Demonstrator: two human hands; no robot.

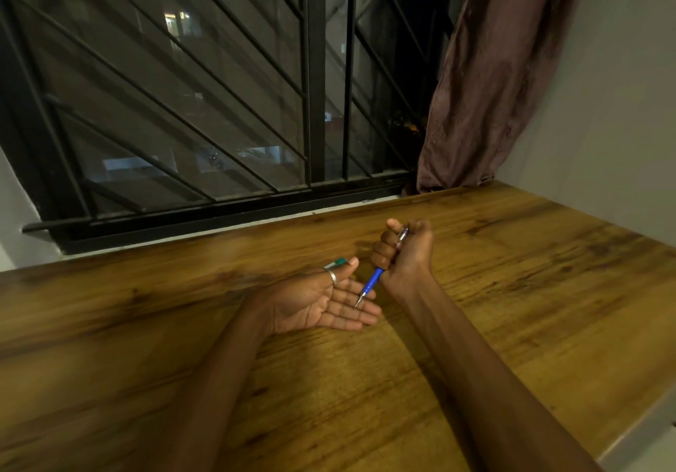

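Note:
My right hand (pixel 404 250) grips a blue pen (pixel 374 281) in a fist, its silver clip end up by the thumb and its metal tip pointing down. The tip hovers just above the fingers of my left hand (pixel 323 303), which lies palm up and open on the wooden table (pixel 512 288), with a silver ring on the thumb. A small green and white object (pixel 335 263), possibly another pen or a cap, lies on the table just behind the left thumb, mostly hidden.
A barred window (pixel 219 105) runs along the table's far edge. A brown curtain (pixel 494 80) hangs at the back right, touching the table corner. A grey wall (pixel 622 124) bounds the right side. The table's right edge shows at the lower right.

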